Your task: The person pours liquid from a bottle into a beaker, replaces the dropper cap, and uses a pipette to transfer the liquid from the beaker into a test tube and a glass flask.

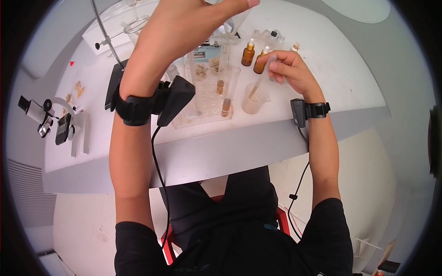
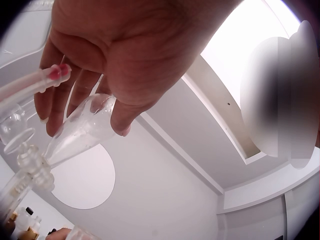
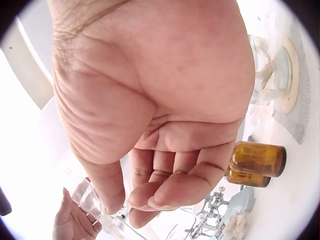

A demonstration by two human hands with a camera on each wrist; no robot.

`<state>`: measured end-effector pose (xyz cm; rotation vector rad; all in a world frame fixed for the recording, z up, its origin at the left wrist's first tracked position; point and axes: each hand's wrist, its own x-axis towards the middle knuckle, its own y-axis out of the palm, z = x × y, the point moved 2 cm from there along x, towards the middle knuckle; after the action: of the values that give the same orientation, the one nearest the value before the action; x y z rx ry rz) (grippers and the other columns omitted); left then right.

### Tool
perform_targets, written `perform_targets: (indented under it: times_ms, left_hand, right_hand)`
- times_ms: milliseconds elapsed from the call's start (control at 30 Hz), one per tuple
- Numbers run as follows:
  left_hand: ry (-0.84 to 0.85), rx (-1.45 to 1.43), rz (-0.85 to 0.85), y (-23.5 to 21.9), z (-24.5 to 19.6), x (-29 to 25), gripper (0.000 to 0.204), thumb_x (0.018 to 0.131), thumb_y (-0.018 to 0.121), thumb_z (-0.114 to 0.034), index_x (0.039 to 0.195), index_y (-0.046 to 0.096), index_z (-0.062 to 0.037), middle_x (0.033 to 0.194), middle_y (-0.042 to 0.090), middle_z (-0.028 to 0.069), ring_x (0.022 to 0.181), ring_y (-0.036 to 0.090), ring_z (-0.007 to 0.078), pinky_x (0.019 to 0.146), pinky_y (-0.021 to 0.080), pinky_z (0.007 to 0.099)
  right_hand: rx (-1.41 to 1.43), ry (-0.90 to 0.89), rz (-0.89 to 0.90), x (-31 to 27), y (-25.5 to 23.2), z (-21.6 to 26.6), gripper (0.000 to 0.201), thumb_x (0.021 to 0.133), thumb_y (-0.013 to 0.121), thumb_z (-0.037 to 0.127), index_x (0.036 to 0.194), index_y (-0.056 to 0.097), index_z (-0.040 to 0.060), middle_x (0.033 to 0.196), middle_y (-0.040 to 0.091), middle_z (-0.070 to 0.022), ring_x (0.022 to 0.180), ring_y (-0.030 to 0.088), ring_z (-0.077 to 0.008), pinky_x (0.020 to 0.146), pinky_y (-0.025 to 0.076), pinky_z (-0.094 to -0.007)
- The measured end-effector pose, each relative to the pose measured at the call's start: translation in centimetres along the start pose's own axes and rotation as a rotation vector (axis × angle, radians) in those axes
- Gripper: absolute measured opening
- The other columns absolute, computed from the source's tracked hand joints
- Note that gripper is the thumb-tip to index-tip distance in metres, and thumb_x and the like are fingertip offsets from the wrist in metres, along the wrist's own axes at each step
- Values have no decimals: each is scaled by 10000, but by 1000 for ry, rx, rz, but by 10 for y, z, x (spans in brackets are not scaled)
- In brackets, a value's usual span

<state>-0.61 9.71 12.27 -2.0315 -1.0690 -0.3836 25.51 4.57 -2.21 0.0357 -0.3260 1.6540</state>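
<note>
My left hand (image 1: 177,30) is raised over the back of the table. In the left wrist view its thumb lies in front of a clear pear-shaped separating funnel (image 2: 75,132) and its fingers behind, holding it. A clear stopcock (image 2: 36,167) sits at the funnel's narrow end. My right hand (image 1: 292,71) pinches the upper end of a slim translucent tube, seemingly a dropper (image 1: 260,83). The tube slants down into a small beaker (image 1: 255,105) with a cloudy wall. From the right wrist, my palm (image 3: 155,90) hides most of the tube.
A clear rack (image 1: 207,118) holds test tubes, two with brown contents. Brown dropper bottles (image 1: 247,55) stand behind the beaker. A ring stand (image 1: 105,34) is at left, a microscope (image 1: 69,124) farther left. Beside the left fingers runs a tube with a red-pink end (image 2: 57,73).
</note>
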Motion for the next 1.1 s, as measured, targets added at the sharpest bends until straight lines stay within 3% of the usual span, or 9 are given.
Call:
perform_targets:
  times_ms: [133, 167, 333, 600, 700, 767, 933, 1000, 1100]
  left_hand:
    - [-48, -61, 26, -7, -8, -4, 661, 934, 705, -387, 1360, 529, 87, 1205, 644, 302, 917, 716, 289, 726, 583, 347]
    - [63, 97, -49, -2, -17, -17, 662, 936, 698, -385, 1356, 526, 97, 1200, 644, 305, 929, 712, 296, 746, 580, 347]
    - [94, 1, -59, -6, 28, 8, 641, 935, 689, -373, 1338, 538, 102, 1198, 643, 311, 987, 701, 326, 800, 566, 369]
    - [233, 38, -152, -14, 26, 0, 559, 901, 702, -296, 1260, 593, 119, 1170, 660, 314, 1115, 650, 397, 962, 510, 417]
    - [266, 26, -141, -17, 25, -7, 528, 888, 708, -266, 1232, 612, 123, 1104, 684, 306, 1058, 671, 410, 940, 523, 418]
    - [156, 130, -164, -3, 40, 3, 573, 869, 747, -396, 1260, 635, 8, 1067, 713, 206, 957, 713, 268, 825, 547, 334]
    - [277, 85, -208, -6, 34, 1, 567, 865, 743, -391, 1268, 637, -6, 1119, 702, 232, 874, 723, 296, 789, 559, 360]
    - [130, 34, -150, -8, 29, 2, 563, 872, 741, -390, 1277, 631, -15, 1126, 701, 230, 806, 719, 279, 747, 559, 360]
    - [137, 27, -149, -9, 28, 2, 573, 877, 742, -399, 1289, 622, -19, 1109, 705, 219, 773, 707, 259, 726, 553, 357]
  right_hand:
    - [-16, 25, -15, -2, 5, 3, 273, 938, 665, 208, 1107, 721, 1, 795, 651, -17, 575, 491, -45, 537, 398, -195]
    - [-18, 28, -40, -3, 8, 5, 274, 937, 663, 212, 1099, 720, -2, 794, 651, -17, 572, 490, -46, 537, 397, -195]
    - [0, 51, -68, 0, 7, 2, 252, 938, 659, 208, 1052, 714, -10, 773, 642, -20, 552, 477, -48, 541, 395, -197]
    - [57, 40, -73, 0, 0, -9, 256, 967, 641, 210, 1064, 697, -20, 744, 627, -16, 557, 480, -61, 535, 379, -199]
    - [98, -26, -116, -2, -9, -6, 281, 984, 625, 232, 1092, 679, -23, 750, 638, -22, 562, 483, -70, 533, 390, -208]
    - [158, -88, -150, -4, -22, -7, 291, 994, 616, 245, 1097, 671, -22, 751, 641, -24, 564, 483, -74, 533, 393, -213]
    - [457, -298, -320, -11, -57, 0, 317, 1029, 575, 281, 1147, 629, -8, 824, 639, -20, 600, 487, -79, 547, 386, -216]
    - [498, -327, -343, -9, -63, 24, 316, 1040, 561, 289, 1175, 614, 9, 827, 634, -11, 619, 476, -79, 548, 375, -213]
    - [600, -383, -430, -2, -66, 62, 312, 1047, 552, 289, 1219, 588, 31, 851, 626, -2, 628, 435, -75, 533, 357, -209]
